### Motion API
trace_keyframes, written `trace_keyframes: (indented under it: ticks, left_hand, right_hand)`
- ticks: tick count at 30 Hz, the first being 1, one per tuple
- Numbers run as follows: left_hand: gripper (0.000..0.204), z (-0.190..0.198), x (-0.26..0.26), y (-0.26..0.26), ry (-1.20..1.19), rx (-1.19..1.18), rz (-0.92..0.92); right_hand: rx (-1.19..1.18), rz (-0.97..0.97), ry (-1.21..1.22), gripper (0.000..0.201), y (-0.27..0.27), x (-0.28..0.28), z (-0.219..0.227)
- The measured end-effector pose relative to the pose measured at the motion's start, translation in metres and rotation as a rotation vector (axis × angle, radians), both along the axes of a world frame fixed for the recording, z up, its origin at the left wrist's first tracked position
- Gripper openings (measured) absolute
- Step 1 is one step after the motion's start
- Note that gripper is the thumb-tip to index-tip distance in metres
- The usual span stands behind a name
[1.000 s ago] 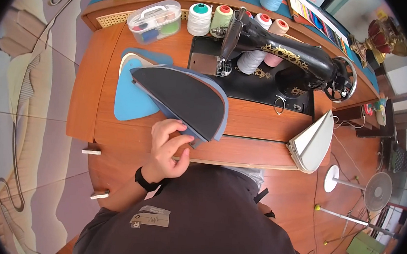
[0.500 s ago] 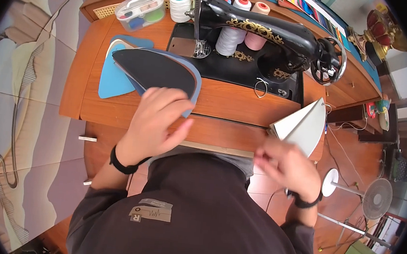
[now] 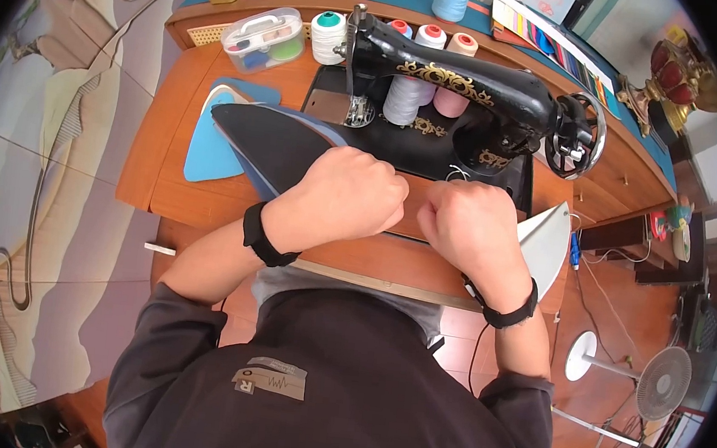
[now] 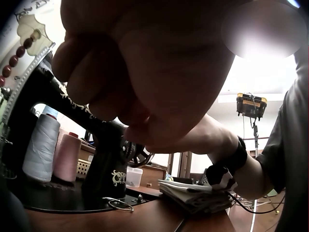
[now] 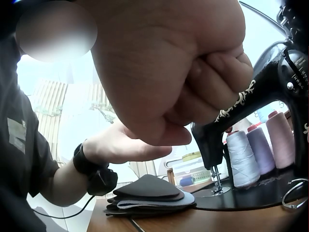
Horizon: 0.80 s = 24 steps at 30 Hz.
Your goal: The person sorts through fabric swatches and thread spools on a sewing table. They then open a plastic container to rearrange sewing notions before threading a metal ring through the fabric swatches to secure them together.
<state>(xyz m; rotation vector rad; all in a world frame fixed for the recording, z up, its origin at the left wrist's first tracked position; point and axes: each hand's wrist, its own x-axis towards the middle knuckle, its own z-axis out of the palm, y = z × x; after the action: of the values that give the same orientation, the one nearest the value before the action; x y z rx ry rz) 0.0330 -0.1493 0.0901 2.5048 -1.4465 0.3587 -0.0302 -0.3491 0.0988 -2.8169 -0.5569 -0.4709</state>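
Both hands are raised side by side over the front of the sewing table, knuckles facing each other with a small gap. My left hand is curled into a fist with nothing visible in it. In front of it, partly covered, lies a stack of dark, curved-edged flat pieces. My right hand is also a fist; in the right wrist view its fingers fold into the palm and no object shows. Beside it rests a stack of whitish folded pieces. A black sewing machine stands behind the hands.
Light blue pieces lie at the table's left. A clear plastic box and several thread cones line the back. A small pale loop sits on the machine bed. A fan stands on the floor at right.
My left hand has left the dark stack's edge and moved right. My right hand has come up from below the table. Both have closed into fists and drawn near each other.
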Motion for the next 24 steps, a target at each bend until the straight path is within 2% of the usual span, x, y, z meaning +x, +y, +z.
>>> trace_keyframes:
  ticks: [8, 11, 24]
  left_hand:
    - [0.014, 0.017, 0.004, -0.009, 0.028, -0.152, -0.051]
    - [0.014, 0.013, 0.008, -0.01, 0.041, -0.189, -0.053]
    - [0.016, 0.014, 0.018, -0.005, 0.073, -0.18, -0.095]
  right_hand:
    - [0.049, -0.063, -0.093, 0.016, 0.003, -0.003, 0.004]
    - [0.058, -0.079, -0.082, 0.016, 0.006, -0.004, 0.007]
    - [0.079, -0.066, -0.022, 0.017, 0.01, 0.003, 0.007]
